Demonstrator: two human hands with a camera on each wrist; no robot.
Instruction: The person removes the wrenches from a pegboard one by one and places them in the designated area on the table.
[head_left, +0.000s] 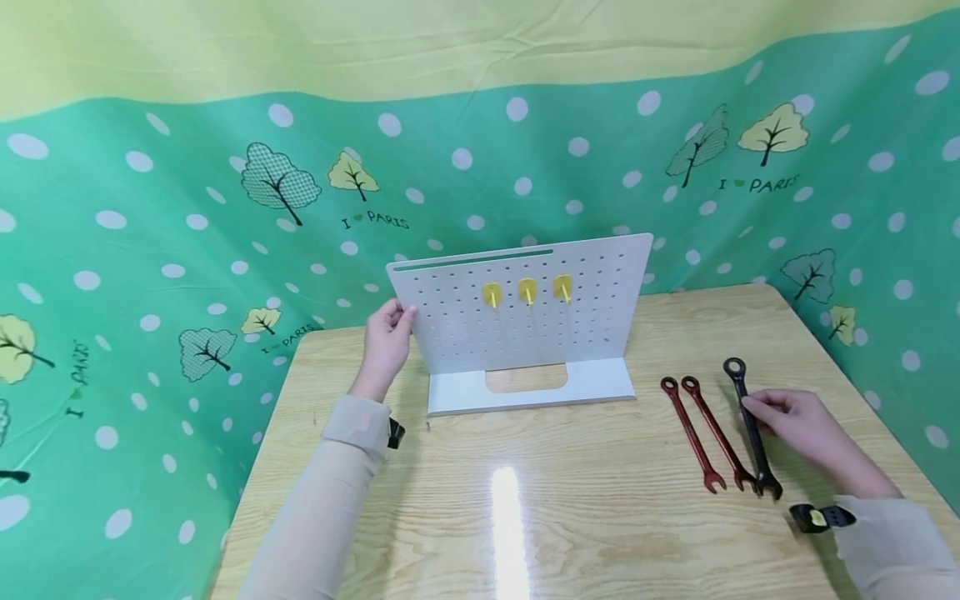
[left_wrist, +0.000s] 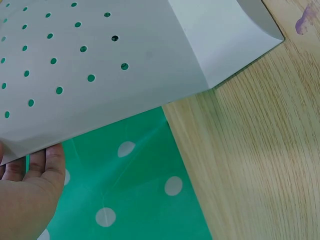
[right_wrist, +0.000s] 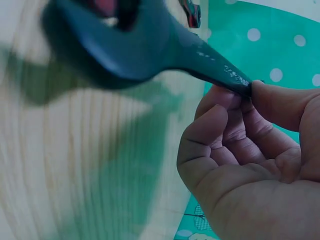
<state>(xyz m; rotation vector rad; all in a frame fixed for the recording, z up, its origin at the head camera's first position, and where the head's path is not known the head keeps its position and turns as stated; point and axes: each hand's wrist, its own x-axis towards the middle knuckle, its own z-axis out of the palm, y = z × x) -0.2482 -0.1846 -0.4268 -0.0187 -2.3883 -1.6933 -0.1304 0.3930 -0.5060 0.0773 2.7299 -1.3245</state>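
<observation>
A white pegboard [head_left: 525,308] stands upright on its base at the back middle of the wooden table [head_left: 480,508], with three yellow hooks [head_left: 527,292] in a row. My left hand [head_left: 386,342] grips the board's left edge, thumb [left_wrist: 47,162] in front of it. On the right lie two red wrenches [head_left: 705,433] side by side. Just right of them is a black wrench [head_left: 750,425], and my right hand [head_left: 791,421] pinches its shaft. The right wrist view shows the black wrench [right_wrist: 150,45] blurred, pinched between thumb and fingers [right_wrist: 235,100].
A green polka-dot cloth [head_left: 150,250] with tree prints hangs behind and around the table. The table's right edge runs close to my right hand. A glare streak [head_left: 506,525] lies on the wood at the front middle.
</observation>
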